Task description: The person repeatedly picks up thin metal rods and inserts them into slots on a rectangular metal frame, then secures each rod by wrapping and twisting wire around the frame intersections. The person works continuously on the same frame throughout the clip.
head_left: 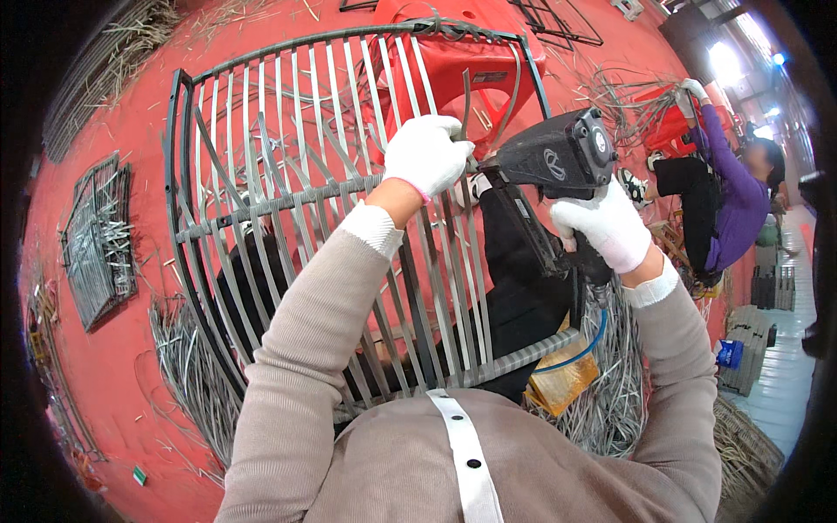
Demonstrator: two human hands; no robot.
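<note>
My left hand [425, 159], in a white glove, has its fingers closed on a grey woven-furniture strip [467, 100] at the frame's crossbar. My right hand [606, 228], also gloved, is wrapped around the handle of a black air stapler [558, 159]. The stapler's nose points left and comes close to the left fingertips; whether it touches the bar is hidden. Across my lap leans a dark metal frame [177, 144] strung with many flat grey strips. Several strip ends stick up loose along its wrapped crossbar [279, 206].
A red plastic stool [514, 65] stands behind the frame. A blue air hose [582, 356] hangs below the stapler, beside a yellow packet [567, 383] and heaped grey strips [610, 392]. Another strip-wound panel [100, 244] lies at left. A person in purple [737, 192] sits at right.
</note>
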